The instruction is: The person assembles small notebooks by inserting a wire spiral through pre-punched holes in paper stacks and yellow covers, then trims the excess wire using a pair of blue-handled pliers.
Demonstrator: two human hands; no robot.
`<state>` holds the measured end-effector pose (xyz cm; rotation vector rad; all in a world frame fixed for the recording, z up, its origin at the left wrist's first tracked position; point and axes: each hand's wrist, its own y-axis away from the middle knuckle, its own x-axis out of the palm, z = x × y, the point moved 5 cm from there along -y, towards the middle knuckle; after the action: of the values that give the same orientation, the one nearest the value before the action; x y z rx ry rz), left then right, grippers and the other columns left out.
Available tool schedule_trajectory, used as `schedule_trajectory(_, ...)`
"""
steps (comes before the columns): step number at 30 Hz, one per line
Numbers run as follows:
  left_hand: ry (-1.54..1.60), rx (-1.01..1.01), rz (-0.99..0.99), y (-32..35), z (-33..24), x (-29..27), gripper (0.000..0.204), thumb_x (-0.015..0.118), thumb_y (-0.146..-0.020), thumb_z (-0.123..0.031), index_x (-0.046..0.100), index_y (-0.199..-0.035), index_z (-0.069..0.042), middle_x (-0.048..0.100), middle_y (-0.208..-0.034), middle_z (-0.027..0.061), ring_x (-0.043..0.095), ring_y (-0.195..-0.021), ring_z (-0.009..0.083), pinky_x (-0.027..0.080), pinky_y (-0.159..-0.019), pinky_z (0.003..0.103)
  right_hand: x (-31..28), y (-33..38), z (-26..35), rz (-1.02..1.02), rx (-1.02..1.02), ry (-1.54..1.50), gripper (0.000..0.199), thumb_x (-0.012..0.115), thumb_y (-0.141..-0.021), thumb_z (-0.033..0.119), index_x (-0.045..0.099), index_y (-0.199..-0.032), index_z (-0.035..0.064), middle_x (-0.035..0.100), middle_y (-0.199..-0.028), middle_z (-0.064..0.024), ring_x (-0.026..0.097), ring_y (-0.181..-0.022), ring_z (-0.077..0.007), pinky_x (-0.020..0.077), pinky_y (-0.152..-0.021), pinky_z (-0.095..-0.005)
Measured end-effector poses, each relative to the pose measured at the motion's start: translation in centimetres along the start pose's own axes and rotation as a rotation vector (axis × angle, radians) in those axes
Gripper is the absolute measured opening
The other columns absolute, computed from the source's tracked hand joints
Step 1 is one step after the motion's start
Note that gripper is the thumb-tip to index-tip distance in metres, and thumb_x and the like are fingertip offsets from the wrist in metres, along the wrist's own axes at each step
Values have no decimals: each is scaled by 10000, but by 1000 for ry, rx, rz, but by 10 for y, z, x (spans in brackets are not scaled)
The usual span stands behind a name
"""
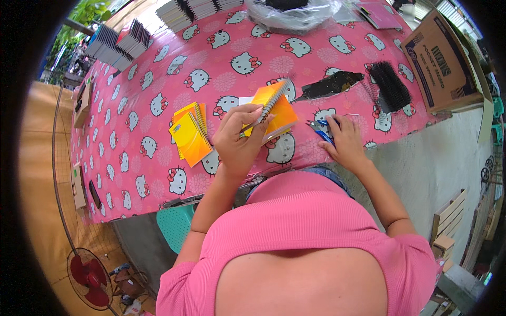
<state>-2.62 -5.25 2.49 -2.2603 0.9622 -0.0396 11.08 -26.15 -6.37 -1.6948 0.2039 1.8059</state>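
My left hand [239, 134] is closed on a small orange and yellow spiral notebook [268, 96], gripping it by its coil edge and tilting it above the table. Under it lies another orange piece, like a notebook or cover [284, 117]. To the right, the fingers of my right hand [345, 138] curl over blue-handled pliers [322, 129] on the tabletop; the pliers' metal jaws point left. Left of my left hand sits a small overlapping pile of yellow-orange spiral notebooks [191, 136].
A pink patterned cloth [174, 95] covers the table. Black wire coils [390, 87] lie right of a dark torn patch [333, 85]. A cardboard box [445, 63] stands far right. Notebook stacks [118, 45] and a clear plastic bag [292, 18] are at the back.
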Motion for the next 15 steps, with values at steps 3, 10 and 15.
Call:
schedule_trajectory(3,-95,-3,-20,9,1,5,177,751,-737,62,610,-839,30,657,-956,152,642,-898,184,529,-754,286,5,0,-3,181,110,-171,486,631,-850,326,536,-1216,21,542,-1111,-174,508,-1063,-341,382,-940,-458)
schedule_trajectory(10,-39,-38,3,13,0,7,186,746,-725,69,625,-863,40,662,-951,150,645,-903,190,519,-773,287,-79,-39,70,-23,-113,-633,441,651,-836,267,565,-1198,32,556,-1039,-168,539,-961,-331,442,-828,-415)
schedule_trajectory(15,30,-79,-3,12,-1,8,167,695,-725,112,636,-867,47,664,-951,165,654,-909,207,531,-765,304,-79,-40,73,-45,-147,-600,444,657,-837,287,571,-1185,25,571,-1030,-167,554,-953,-326,451,-822,-407)
